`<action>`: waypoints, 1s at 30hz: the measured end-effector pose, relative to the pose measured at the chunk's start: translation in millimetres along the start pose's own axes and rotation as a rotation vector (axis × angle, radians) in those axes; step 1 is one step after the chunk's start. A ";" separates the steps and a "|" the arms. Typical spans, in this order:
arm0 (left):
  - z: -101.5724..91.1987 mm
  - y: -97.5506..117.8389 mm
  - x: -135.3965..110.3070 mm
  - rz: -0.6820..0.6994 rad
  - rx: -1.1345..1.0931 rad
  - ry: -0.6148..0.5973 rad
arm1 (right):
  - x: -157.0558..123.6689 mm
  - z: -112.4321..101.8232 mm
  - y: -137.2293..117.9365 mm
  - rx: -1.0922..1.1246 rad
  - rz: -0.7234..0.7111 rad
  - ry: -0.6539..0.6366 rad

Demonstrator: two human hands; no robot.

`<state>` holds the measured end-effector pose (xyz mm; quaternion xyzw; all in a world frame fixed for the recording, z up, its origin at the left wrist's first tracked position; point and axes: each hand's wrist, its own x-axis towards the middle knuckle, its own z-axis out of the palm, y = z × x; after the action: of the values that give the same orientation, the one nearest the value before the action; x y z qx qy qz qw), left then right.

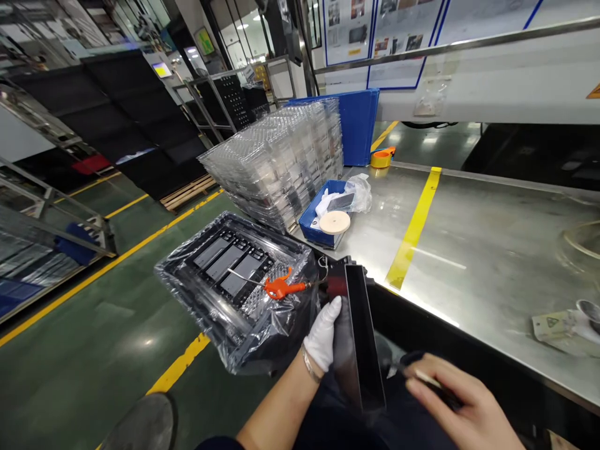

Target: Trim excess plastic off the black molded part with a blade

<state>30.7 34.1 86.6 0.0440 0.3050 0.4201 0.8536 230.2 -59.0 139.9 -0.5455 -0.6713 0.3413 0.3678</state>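
Steel worktop [469, 250] edge, factory floor beyond. Left hand [323, 340], white-gloved, grips dark flat panel [363, 337] upright on edge, above lap. Right hand [457, 397] pinches thin stick-like tool [424, 376] just beside panel. Best to keep panel steady, touch edges only. Orange air gun [281, 287] lies on bagged tray [234, 287].

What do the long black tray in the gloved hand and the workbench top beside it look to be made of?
Long black tray, held by the white-gloved left hand: probably glossy moulded plastic, going by its thin walls and soft sheen. Workbench top: brushed metal, likely stainless steel, given the grey streaky reflections.
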 end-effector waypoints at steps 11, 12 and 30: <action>31.1 -19.6 -23.5 -0.210 0.197 -0.361 | 43.4 18.0 -7.4 0.129 -0.170 0.400; 36.9 -14.1 -26.9 -0.186 0.248 -0.355 | 40.8 18.2 -10.1 0.105 -0.210 0.370; 34.4 19.7 -37.0 -0.041 0.946 -0.333 | 38.9 -98.0 -27.3 -0.332 -0.076 -0.467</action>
<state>19.3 25.5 139.0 0.4864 0.3226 0.2061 0.7854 296.8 -19.8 216.8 -0.4795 -0.8043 0.3292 0.1217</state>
